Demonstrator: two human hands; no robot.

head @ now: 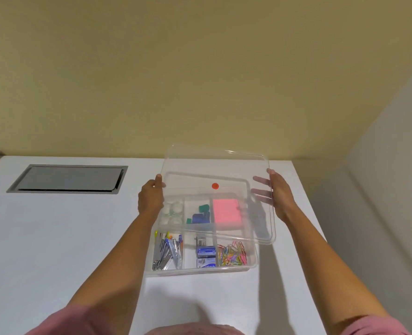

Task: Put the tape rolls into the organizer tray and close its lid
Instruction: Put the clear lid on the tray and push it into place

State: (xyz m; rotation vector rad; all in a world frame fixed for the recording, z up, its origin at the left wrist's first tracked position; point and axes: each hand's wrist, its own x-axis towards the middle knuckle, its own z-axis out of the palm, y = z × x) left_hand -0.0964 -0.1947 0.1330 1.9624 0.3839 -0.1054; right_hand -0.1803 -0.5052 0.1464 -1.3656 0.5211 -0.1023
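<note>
A clear organizer tray (253, 258) with several compartments sits on the white table. Several small white tape rolls (173, 211) lie in its far-left compartment, seen through the lid. I hold the transparent lid (214, 165), marked with a red dot, tilted above the tray's far half. My left hand (150, 198) grips the lid's left edge. My right hand (277, 192) grips its right edge, fingers showing through the plastic. The tray's near row stays uncovered.
Other compartments hold a pink sticky-note pad (225, 210), blue and green clips (200, 213), metal binder clips (167, 250), staple boxes (205, 256) and coloured paper clips (232, 253). A grey cable hatch (67, 178) is set into the table at far left. A wall stands behind.
</note>
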